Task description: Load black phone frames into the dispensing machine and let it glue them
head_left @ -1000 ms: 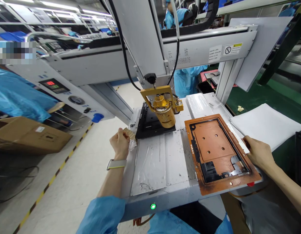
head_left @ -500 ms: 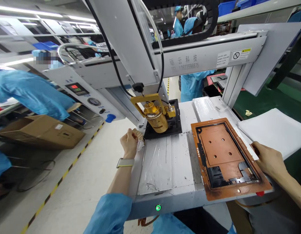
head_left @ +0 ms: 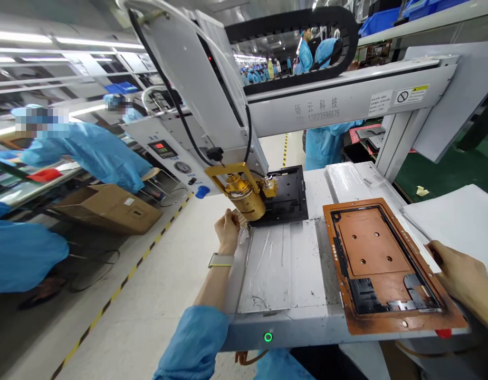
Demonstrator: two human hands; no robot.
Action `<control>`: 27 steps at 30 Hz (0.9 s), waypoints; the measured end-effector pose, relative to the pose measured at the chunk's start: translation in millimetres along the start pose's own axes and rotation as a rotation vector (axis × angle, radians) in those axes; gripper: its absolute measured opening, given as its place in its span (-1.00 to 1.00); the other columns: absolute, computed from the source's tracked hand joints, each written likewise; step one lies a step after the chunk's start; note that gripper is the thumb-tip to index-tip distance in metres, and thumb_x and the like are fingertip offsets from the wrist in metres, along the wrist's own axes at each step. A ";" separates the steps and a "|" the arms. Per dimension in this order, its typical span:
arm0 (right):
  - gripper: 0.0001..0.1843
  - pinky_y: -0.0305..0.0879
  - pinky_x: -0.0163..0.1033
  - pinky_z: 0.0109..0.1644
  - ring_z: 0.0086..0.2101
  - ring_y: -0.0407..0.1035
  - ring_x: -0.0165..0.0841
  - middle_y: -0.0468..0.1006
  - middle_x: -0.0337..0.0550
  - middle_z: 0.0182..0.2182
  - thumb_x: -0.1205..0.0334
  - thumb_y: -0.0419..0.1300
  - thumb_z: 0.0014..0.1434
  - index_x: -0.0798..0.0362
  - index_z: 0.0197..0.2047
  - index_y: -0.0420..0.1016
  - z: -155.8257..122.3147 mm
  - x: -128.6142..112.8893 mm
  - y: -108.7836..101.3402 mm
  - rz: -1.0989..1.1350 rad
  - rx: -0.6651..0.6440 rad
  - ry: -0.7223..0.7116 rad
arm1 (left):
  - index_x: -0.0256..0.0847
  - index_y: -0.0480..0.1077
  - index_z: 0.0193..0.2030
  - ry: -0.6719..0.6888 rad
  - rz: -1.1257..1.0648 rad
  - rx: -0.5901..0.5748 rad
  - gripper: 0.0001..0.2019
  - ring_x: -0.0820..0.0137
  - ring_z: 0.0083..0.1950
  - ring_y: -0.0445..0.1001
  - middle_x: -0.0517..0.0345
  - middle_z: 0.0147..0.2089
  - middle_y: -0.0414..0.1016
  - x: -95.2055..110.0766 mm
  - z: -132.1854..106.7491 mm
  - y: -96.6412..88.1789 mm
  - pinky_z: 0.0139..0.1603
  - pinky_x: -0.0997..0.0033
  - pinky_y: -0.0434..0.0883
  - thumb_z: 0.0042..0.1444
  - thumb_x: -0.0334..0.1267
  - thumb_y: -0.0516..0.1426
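My left hand (head_left: pixel 227 230) is closed around a small bristle brush (head_left: pixel 240 217) at the left edge of the white machine bed (head_left: pixel 283 264), just below the gold dispensing head (head_left: pixel 246 196). Behind that head lies a black fixture plate (head_left: pixel 287 195). An orange-brown jig tray (head_left: pixel 390 264) with a dark recess sits on the right of the bed. My right hand (head_left: pixel 463 274) rests at that tray's right edge, fingers curled against it.
The white gantry beam (head_left: pixel 346 103) spans above the bed, with a control panel (head_left: pixel 168 153) at left. A green light (head_left: pixel 268 336) glows on the front edge. White sheets (head_left: pixel 461 216) lie at right. People in blue coats and a cardboard box (head_left: pixel 109 208) are at left.
My view has swung left and up. The gold head has slid left relative to the black plate, uncovering more of it. Both hands keep their places by the brush and the tray.
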State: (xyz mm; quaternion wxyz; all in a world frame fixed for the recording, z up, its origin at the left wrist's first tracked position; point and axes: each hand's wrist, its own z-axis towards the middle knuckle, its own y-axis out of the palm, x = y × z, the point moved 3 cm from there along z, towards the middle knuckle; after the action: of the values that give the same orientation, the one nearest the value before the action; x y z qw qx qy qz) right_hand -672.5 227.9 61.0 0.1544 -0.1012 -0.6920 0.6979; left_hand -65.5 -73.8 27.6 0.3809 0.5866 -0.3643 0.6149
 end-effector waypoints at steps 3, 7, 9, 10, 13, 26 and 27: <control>-0.60 0.16 -0.08 -0.18 -0.07 0.51 0.08 0.64 -0.07 0.00 0.04 -0.16 0.49 -0.05 0.14 0.41 -0.9 0.8 -1.0 -0.001 -0.004 -0.001 | -0.21 0.29 -0.50 0.003 -0.035 0.011 -0.52 0.50 -0.65 0.08 0.22 -0.65 0.15 2.6 -0.8 -0.1 -0.61 0.45 0.01 0.44 -0.02 0.05; -0.58 0.16 -0.08 -0.18 -0.09 0.51 0.07 0.64 -0.08 -0.01 -0.01 -0.15 0.47 -0.06 0.13 0.40 -1.3 0.0 -2.0 0.006 -0.002 -0.006 | -0.20 0.27 -0.51 -0.025 -0.083 0.032 -0.52 0.51 -0.66 0.07 0.23 -0.63 0.15 6.1 -3.4 0.1 -0.62 0.46 -0.02 0.44 -0.02 0.06; -0.58 0.17 -0.08 -0.18 -0.10 0.51 0.08 0.64 -0.07 -0.03 -0.03 -0.16 0.47 -0.06 0.12 0.40 -0.9 -1.6 -2.6 0.011 0.002 -0.004 | -0.20 0.26 -0.52 -0.032 -0.100 0.042 -0.52 0.52 -0.67 0.06 0.23 -0.64 0.14 8.3 -5.0 0.6 -0.63 0.46 -0.03 0.45 -0.04 0.05; -0.57 0.17 -0.08 -0.18 -0.10 0.51 0.08 0.64 -0.07 -0.05 -0.03 -0.17 0.47 -0.05 0.11 0.41 -0.7 -2.5 -2.9 0.014 0.004 -0.003 | -0.20 0.26 -0.53 -0.034 -0.109 0.047 -0.51 0.51 -0.67 0.06 0.23 -0.64 0.13 9.3 -5.6 1.0 -0.63 0.46 -0.03 0.45 -0.06 0.04; -0.55 0.16 -0.09 -0.20 -0.12 0.52 0.06 0.64 -0.07 -0.07 -0.01 -0.19 0.47 -0.05 0.12 0.41 -0.6 -3.8 -3.1 0.020 0.010 -0.008 | -0.19 0.24 -0.55 -0.034 -0.137 0.057 -0.51 0.51 -0.67 0.05 0.23 -0.64 0.11 10.8 -5.8 1.9 -0.63 0.44 -0.06 0.46 -0.10 0.03; -0.68 0.16 -0.12 -0.20 -0.13 0.53 0.03 0.65 -0.06 0.01 0.11 -0.07 0.51 0.00 0.09 0.45 -2.4 -5.1 -6.5 0.044 0.043 -0.045 | -0.18 0.28 -0.51 -0.003 -0.072 0.097 -0.53 0.46 -0.63 0.10 0.21 -0.63 0.16 4.3 0.1 -2.1 -0.59 0.40 0.00 0.43 -0.02 0.04; -0.68 0.16 -0.11 -0.20 -0.13 0.53 0.02 0.65 -0.05 0.01 0.11 -0.06 0.52 0.01 0.09 0.45 -2.8 -5.9 -7.3 0.047 0.046 -0.046 | -0.18 0.28 -0.51 -0.001 -0.075 0.095 -0.54 0.46 -0.63 0.10 0.21 -0.63 0.15 4.3 0.3 -1.9 -0.59 0.40 0.00 0.42 -0.03 0.04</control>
State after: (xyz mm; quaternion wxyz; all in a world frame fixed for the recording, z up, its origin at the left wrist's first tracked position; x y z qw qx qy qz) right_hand -665.4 228.4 67.8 0.1243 -0.0977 -0.6766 0.7192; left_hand -63.8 -73.1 31.9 0.3751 0.6176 -0.3129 0.6164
